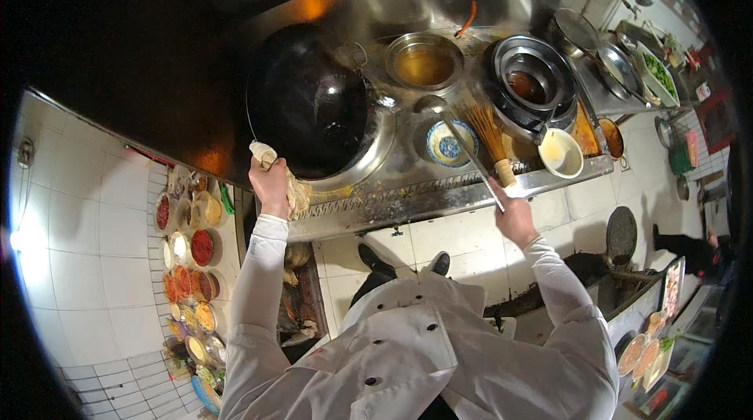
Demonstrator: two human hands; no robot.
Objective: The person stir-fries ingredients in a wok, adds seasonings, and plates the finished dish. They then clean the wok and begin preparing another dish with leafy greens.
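A large black wok (pixel 312 102) sits on the range at the left. Around a folded cloth (pixel 299 192) my left hand (pixel 270 182) is closed, at the wok's near left rim. My right hand (pixel 515 219) is beside the handle of a bamboo wok brush (pixel 487 132) and at the end of a long metal ladle (pixel 467 152); its grip is partly hidden by glare. The ladle's bowl lies on the range, above a blue-patterned bowl (pixel 436 146). A metal pot of yellowish liquid (pixel 425 66) stands behind them.
Stacked dark pans holding brown liquid (pixel 526 86) and a white bowl (pixel 560 153) stand at right. A grated gutter (pixel 376 196) runs along the range's front. Seasoning bowls (pixel 202 247) line the left side. A person in dark clothes (pixel 685 249) is far right.
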